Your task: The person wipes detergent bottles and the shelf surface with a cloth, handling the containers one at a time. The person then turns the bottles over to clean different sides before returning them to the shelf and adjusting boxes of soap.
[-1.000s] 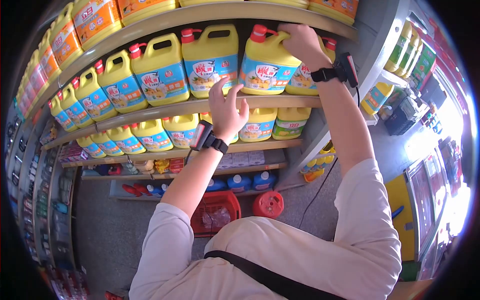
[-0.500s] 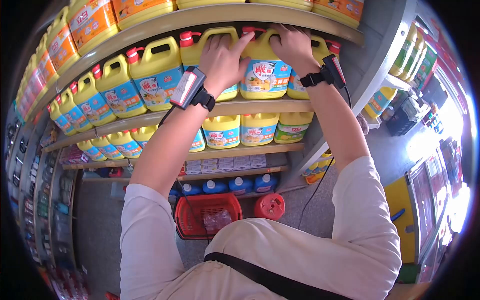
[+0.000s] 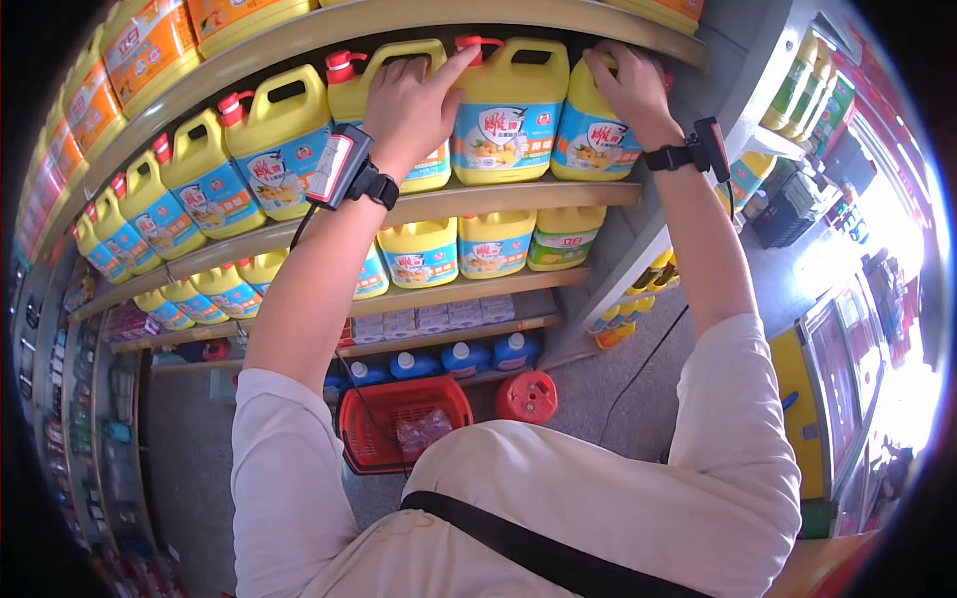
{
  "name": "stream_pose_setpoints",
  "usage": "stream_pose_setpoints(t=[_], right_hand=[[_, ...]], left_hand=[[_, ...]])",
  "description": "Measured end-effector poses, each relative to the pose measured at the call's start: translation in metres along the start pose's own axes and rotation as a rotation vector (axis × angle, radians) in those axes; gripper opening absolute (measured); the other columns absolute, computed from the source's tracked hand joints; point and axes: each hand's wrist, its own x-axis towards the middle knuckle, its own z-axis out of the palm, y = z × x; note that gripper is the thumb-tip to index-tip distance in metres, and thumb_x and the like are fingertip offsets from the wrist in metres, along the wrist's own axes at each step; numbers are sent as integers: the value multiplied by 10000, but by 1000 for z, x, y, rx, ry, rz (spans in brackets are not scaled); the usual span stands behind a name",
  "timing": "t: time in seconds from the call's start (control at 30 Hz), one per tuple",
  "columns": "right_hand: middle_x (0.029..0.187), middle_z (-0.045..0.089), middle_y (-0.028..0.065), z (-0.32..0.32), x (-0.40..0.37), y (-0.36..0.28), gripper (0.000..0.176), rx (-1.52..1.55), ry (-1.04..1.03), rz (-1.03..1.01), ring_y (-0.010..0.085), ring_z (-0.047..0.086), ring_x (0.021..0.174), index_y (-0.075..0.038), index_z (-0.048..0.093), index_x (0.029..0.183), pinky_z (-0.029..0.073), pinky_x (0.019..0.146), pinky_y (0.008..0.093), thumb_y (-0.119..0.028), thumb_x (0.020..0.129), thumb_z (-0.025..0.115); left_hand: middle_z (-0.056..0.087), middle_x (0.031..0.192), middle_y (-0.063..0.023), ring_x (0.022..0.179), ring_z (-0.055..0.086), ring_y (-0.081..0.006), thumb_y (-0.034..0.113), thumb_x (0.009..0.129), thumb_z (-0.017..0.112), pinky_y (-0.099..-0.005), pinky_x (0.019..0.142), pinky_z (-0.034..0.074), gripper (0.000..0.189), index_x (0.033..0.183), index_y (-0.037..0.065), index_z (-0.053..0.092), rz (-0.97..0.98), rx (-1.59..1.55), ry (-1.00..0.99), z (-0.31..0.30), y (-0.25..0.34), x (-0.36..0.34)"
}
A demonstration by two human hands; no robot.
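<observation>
Yellow detergent jugs with blue labels and red caps stand in a row on a high shelf. My left hand lies spread against one jug, with its fingertips reaching the neighbouring middle jug. My right hand curls over the top of the rightmost jug at the shelf's end. Both wrists carry black strapped devices.
More yellow jugs fill the shelf below, and orange-labelled ones the shelf above. Blue bottles line the bottom shelf. A red basket and a red round container sit on the floor. A counter stands to the right.
My left hand rose from the shelf edge onto the jugs. My right hand shifted from the middle jug's handle to the rightmost jug. The middle jug now stands square in the row.
</observation>
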Motion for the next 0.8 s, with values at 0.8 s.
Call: stream_pose_setpoints(t=[0.8], right_hand=[[737, 572, 76, -191, -102, -35, 169, 1010, 225, -61, 191, 559, 708, -20, 543, 784, 471, 711, 312, -93, 928, 494]], left_hand=[[582, 650, -125, 570, 585, -289, 131, 907, 551, -414, 564, 492, 407, 1312, 161, 578, -57, 154, -307, -26, 27, 31]])
